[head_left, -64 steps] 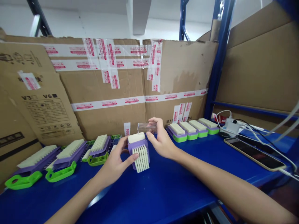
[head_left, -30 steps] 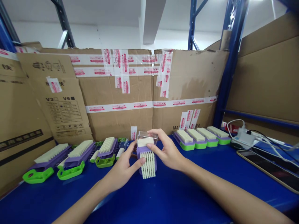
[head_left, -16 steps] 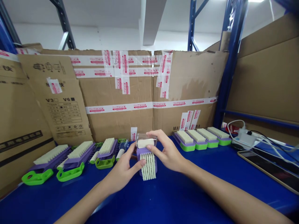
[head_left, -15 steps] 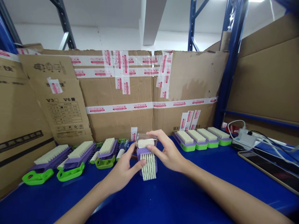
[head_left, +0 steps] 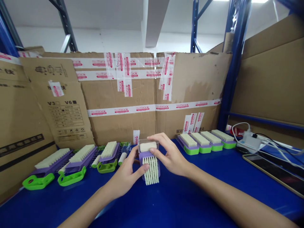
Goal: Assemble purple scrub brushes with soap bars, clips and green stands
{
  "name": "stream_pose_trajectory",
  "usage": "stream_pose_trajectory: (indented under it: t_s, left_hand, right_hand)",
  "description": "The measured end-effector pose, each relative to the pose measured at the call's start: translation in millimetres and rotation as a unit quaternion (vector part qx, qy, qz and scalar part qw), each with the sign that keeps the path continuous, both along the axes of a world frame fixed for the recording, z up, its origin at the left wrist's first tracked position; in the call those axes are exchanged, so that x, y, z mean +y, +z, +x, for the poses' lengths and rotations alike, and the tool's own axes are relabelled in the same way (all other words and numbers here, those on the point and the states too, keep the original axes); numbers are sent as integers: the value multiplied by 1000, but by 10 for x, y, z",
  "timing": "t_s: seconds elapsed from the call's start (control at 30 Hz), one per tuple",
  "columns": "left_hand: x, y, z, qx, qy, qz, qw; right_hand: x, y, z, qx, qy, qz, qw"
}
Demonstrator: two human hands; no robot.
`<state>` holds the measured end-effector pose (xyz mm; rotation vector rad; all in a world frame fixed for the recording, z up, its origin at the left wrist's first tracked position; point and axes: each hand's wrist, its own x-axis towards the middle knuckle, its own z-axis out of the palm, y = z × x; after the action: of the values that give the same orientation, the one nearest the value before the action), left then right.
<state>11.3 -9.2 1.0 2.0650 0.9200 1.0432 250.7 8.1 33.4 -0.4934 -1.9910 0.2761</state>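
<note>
A purple brush (head_left: 151, 169) with pale bristles is held up in the middle, bristles facing me. At its top end sits a clear plastic piece (head_left: 140, 146) around a white block (head_left: 148, 146). My left hand (head_left: 125, 174) grips the brush from the left, its thumb on the bristles' edge. My right hand (head_left: 171, 155) pinches the clear piece and the brush's upper end from the right, with the thumb in front. The fingers behind the brush are partly hidden.
Several purple brushes (head_left: 82, 155) with green frames (head_left: 72, 177) and white rollers (head_left: 122, 158) lie at left. Several assembled brushes (head_left: 201, 141) stand back right. A phone (head_left: 273, 171), white adapter (head_left: 249, 141) and cables are far right. Cardboard (head_left: 123, 126) walls the blue table (head_left: 154, 209).
The view has shifted very slightly. Both hands keep hold of the brush, and the clear piece looks tilted a little more toward me.
</note>
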Motion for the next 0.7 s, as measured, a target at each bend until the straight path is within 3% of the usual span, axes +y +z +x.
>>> stream_pose_trajectory:
  t_s: [0.13,0.4,0.7]
  left_hand:
    - [4,-6,2,-22,4,25,999]
    - [47,41,1,-79,91,85,989]
    - [48,73,8,-92,107,125,982]
  right_hand:
    - [-13,9,-1,-5,9,-5,1000]
    - [4,-4,-5,-13,6,-9,1000]
    - [11,7,6,-18,15,-13,1000]
